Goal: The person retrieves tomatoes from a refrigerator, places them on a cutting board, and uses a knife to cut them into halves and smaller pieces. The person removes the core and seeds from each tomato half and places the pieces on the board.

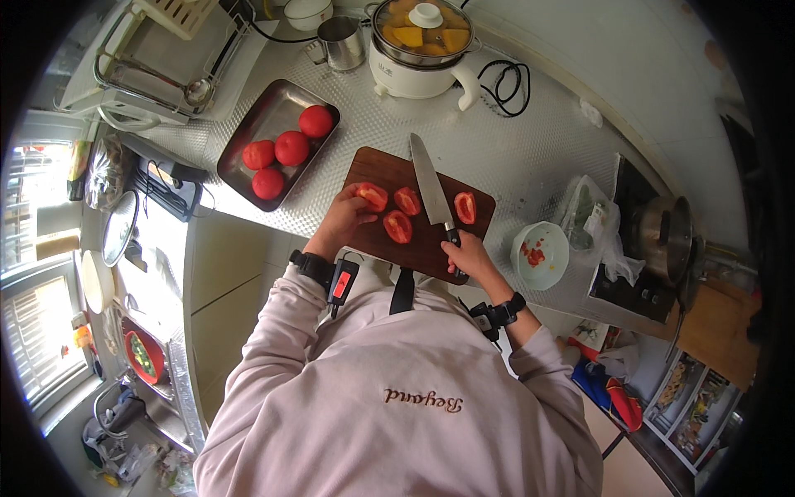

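Observation:
A dark wooden cutting board [385,171] lies at the counter's front edge. My left hand [340,217] grips a cut tomato piece [372,196] over the board's left part. More cut tomato pieces [397,227] rest cut side up at the board's middle, and another tomato piece [464,207] is to the right of the blade. My right hand [467,253] is closed on the black handle of a kitchen knife [430,180], whose blade slants across the board towards the back. Several whole red tomatoes [291,148] sit in a metal tray [242,127] at the back left.
A pale bowl [553,270] with red scraps stands right of the board, beside a clear plastic bag [612,248]. At the back are a white electric pot [410,74] with its cord and a metal pitcher [342,43]. A large pot [667,239] stands far right.

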`<state>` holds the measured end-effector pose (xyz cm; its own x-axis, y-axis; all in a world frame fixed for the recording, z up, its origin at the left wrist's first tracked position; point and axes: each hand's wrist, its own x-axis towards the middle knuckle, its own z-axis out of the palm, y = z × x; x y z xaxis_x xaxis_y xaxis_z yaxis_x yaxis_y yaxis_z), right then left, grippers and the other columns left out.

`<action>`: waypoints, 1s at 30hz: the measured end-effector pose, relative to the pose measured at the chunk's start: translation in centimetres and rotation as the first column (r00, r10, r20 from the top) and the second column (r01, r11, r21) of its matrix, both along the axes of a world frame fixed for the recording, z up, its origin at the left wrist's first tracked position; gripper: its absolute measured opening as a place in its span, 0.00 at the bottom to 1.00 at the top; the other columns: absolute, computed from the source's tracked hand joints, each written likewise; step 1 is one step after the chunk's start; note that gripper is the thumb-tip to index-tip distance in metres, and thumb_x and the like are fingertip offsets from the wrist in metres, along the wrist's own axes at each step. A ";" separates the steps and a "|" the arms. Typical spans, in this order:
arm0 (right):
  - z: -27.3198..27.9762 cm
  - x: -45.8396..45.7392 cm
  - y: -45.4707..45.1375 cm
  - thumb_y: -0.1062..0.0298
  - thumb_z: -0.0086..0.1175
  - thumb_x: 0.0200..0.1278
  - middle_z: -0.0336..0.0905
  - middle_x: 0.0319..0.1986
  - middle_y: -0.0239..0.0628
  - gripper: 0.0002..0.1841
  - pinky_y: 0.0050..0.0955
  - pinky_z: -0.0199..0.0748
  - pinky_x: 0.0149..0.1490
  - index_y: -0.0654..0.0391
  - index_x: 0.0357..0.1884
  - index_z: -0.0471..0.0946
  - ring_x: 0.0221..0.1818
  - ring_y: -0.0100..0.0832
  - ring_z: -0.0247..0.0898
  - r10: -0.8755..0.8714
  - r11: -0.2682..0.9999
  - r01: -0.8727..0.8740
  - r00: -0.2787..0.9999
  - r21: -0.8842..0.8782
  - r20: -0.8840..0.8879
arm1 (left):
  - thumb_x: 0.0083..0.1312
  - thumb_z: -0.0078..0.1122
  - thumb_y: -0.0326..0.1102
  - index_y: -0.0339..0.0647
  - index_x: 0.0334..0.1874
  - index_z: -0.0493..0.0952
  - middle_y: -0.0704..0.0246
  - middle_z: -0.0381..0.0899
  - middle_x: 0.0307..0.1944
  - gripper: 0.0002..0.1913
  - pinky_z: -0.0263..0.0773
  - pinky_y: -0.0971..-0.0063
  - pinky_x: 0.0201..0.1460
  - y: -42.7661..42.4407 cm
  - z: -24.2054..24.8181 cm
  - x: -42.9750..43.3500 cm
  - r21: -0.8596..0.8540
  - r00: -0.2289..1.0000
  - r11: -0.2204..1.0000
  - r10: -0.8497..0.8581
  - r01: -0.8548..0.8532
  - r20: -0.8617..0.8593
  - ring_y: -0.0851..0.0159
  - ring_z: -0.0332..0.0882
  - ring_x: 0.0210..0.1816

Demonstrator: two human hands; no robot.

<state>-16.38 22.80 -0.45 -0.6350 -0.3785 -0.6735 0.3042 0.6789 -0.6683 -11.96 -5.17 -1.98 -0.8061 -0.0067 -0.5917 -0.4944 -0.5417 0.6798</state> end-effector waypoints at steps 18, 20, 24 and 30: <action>9.3 -1.3 2.6 0.67 0.67 0.45 0.71 0.44 0.34 0.26 0.34 0.75 0.39 0.50 0.49 0.70 0.38 0.39 0.75 -0.017 0.970 -0.181 0.613 -0.162 -0.790 | 0.64 0.44 0.21 0.36 0.61 0.67 0.66 0.74 0.50 0.21 0.75 0.77 0.51 11.5 8.6 -3.6 -0.009 0.920 0.936 -0.348 0.352 -0.178 0.68 0.75 0.51; 9.6 -1.3 3.6 0.68 0.66 0.45 0.70 0.43 0.33 0.25 0.34 0.75 0.40 0.48 0.48 0.71 0.40 0.39 0.74 -0.045 0.974 -0.152 0.595 -0.167 -0.803 | 0.64 0.44 0.21 0.35 0.61 0.66 0.65 0.74 0.49 0.21 0.74 0.78 0.53 13.9 8.6 -4.1 -0.032 0.901 0.917 -0.396 0.397 -0.175 0.68 0.75 0.51; 9.1 -1.0 6.9 0.70 0.65 0.45 0.70 0.42 0.34 0.23 0.35 0.75 0.41 0.50 0.46 0.71 0.41 0.40 0.74 -0.092 0.986 -0.059 0.602 -0.159 -0.793 | 0.64 0.44 0.22 0.34 0.58 0.68 0.66 0.74 0.48 0.18 0.74 0.77 0.51 17.9 8.6 -5.0 -0.088 0.850 0.873 -0.487 0.479 -0.203 0.69 0.75 0.49; 7.6 -0.7 11.4 0.73 0.62 0.47 0.70 0.41 0.37 0.20 0.35 0.73 0.42 0.54 0.44 0.70 0.42 0.41 0.73 -0.162 0.981 0.006 0.576 -0.194 -0.801 | 0.63 0.44 0.21 0.33 0.55 0.70 0.66 0.76 0.45 0.17 0.75 0.77 0.49 23.5 8.1 -5.5 -0.198 0.843 0.856 -0.510 0.477 -0.174 0.70 0.76 0.46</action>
<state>-17.06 34.22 7.12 -0.9183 -0.3407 0.2014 -0.3674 0.5447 -0.7539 -17.44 18.33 6.13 -0.8301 0.3556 -0.4294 -0.5055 -0.1550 0.8488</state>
